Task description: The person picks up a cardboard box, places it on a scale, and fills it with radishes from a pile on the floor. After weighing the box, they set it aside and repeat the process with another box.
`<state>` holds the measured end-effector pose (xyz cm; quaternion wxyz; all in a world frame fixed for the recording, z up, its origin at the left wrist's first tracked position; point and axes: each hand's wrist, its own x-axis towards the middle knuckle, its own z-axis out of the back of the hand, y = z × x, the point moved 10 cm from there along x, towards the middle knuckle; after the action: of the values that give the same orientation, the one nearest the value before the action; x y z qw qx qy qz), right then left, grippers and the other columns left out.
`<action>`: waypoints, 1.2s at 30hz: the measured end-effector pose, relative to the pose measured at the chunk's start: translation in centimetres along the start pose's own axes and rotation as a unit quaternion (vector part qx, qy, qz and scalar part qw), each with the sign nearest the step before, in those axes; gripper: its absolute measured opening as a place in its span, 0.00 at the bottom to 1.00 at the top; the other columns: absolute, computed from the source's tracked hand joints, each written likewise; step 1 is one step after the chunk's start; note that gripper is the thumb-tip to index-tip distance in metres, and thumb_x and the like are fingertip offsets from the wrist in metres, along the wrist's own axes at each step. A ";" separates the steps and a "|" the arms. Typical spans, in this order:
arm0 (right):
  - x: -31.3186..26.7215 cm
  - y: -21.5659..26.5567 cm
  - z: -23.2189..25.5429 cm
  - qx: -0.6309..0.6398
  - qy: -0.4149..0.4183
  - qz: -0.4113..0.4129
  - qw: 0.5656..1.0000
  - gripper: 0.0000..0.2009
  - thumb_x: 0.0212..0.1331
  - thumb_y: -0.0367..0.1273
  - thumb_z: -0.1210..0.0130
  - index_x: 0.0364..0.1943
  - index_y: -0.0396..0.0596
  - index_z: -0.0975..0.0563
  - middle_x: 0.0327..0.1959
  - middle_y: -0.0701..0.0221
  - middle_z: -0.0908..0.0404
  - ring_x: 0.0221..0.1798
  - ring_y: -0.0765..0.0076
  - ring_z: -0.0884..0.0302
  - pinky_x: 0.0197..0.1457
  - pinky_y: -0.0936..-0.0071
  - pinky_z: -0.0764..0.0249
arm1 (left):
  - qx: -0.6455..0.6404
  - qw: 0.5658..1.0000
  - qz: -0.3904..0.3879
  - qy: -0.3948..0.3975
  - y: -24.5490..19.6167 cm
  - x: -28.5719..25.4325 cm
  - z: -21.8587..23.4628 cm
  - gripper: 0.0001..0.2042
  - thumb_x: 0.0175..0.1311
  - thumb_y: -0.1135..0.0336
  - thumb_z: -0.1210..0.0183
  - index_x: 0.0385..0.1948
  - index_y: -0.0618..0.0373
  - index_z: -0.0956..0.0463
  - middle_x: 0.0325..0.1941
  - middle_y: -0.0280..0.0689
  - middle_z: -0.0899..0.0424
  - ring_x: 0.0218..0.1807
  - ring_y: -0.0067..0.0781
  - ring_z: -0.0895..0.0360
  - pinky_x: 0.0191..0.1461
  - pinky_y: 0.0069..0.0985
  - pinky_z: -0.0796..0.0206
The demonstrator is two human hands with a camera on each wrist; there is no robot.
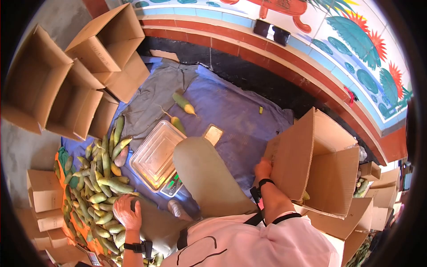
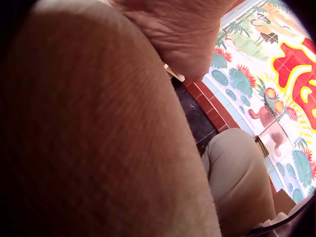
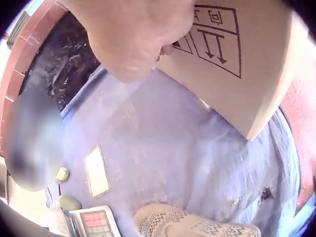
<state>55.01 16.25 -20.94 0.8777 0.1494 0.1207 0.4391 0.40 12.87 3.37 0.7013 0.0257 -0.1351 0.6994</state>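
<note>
My right hand [image 1: 263,169] grips the near side of a tilted, open cardboard box [image 1: 289,158]. In the right wrist view, the curled hand [image 3: 143,39] is against the printed side of the box [image 3: 232,64], with most fingertips hidden. My left hand [image 1: 127,211] rests on my left knee, its fingers loosely extended and holding nothing. Beside that knee lies a heap of long green radishes [image 1: 95,196]. Left wrist view: a trouser leg fills much of the picture, with part of the hand [image 2: 182,39] above it.
A clear lidded plastic tub [image 1: 155,151] sits on a digital scale [image 1: 171,186] before my knees. Two radishes [image 1: 183,104] lie beyond it on the blue sheet [image 1: 235,115]. Empty boxes [image 1: 35,80] stand far left; more boxes [image 1: 384,196] are at right. A phone [image 1: 272,32] leans on the tiled wall.
</note>
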 end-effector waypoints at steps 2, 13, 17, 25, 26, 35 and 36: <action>0.6 -0.8 -1.0 -0.044 0.000 0.028 0.999 0.09 0.44 0.26 0.51 0.31 0.39 0.25 0.35 0.54 0.23 0.43 0.47 0.29 0.48 0.59 0.33 | 0.000 1.000 0.009 0.004 0.1 0.1 0.0 0.14 0.55 0.54 0.49 0.31 0.57 0.26 0.42 0.38 0.24 0.51 0.41 0.32 0.61 0.40 0.51; 6.0 -11.8 3.4 -0.082 0.063 -0.006 0.995 0.10 0.48 0.30 0.50 0.25 0.35 0.22 0.32 0.47 0.23 0.39 0.42 0.25 0.42 0.56 0.29 | 0.003 1.000 0.013 -0.025 0.7 -0.9 1.2 0.16 0.56 0.53 0.50 0.27 0.57 0.25 0.41 0.39 0.24 0.49 0.42 0.31 0.61 0.42 0.50; 7.4 -11.9 6.5 -0.162 0.091 -0.024 0.982 0.11 0.51 0.32 0.52 0.29 0.38 0.22 0.34 0.48 0.23 0.42 0.44 0.25 0.45 0.57 0.29 | 0.002 1.000 0.008 -0.025 0.5 -0.9 0.7 0.11 0.55 0.57 0.48 0.26 0.55 0.25 0.41 0.36 0.23 0.49 0.38 0.31 0.60 0.39 0.50; 2.9 -7.4 0.1 -0.163 0.229 -0.003 0.960 0.15 0.51 0.36 0.56 0.37 0.47 0.21 0.44 0.57 0.23 0.49 0.51 0.27 0.52 0.62 0.30 | -0.021 1.000 -0.016 -0.011 -0.9 0.5 -0.6 0.11 0.56 0.58 0.48 0.27 0.57 0.26 0.40 0.38 0.23 0.49 0.40 0.31 0.61 0.40 0.51; 1.5 -7.1 -0.4 -0.134 0.235 -0.003 0.963 0.15 0.51 0.37 0.56 0.37 0.46 0.21 0.43 0.57 0.23 0.50 0.51 0.27 0.53 0.61 0.31 | -0.019 1.000 -0.017 -0.009 -1.0 0.6 -0.9 0.12 0.56 0.58 0.48 0.27 0.57 0.26 0.40 0.39 0.23 0.49 0.40 0.31 0.62 0.40 0.51; -5.7 -12.3 -0.2 -0.133 0.276 -0.020 0.952 0.16 0.50 0.36 0.56 0.37 0.42 0.22 0.42 0.53 0.24 0.48 0.48 0.27 0.54 0.59 0.33 | -0.023 1.000 0.009 -0.008 -0.8 0.7 -1.1 0.09 0.54 0.61 0.46 0.26 0.57 0.25 0.39 0.40 0.22 0.49 0.39 0.30 0.62 0.40 0.51; -5.7 -13.3 0.8 -0.131 0.231 -0.020 0.964 0.15 0.50 0.36 0.55 0.35 0.42 0.21 0.41 0.53 0.23 0.47 0.48 0.26 0.53 0.59 0.32 | -0.028 1.000 0.003 -0.008 -1.2 0.7 -0.8 0.08 0.53 0.61 0.45 0.26 0.56 0.25 0.39 0.39 0.22 0.48 0.39 0.30 0.62 0.40 0.51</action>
<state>61.72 3.97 -24.61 0.8463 -0.0749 0.2647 0.4562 1.74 13.73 3.00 0.6987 0.0108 -0.1602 0.6972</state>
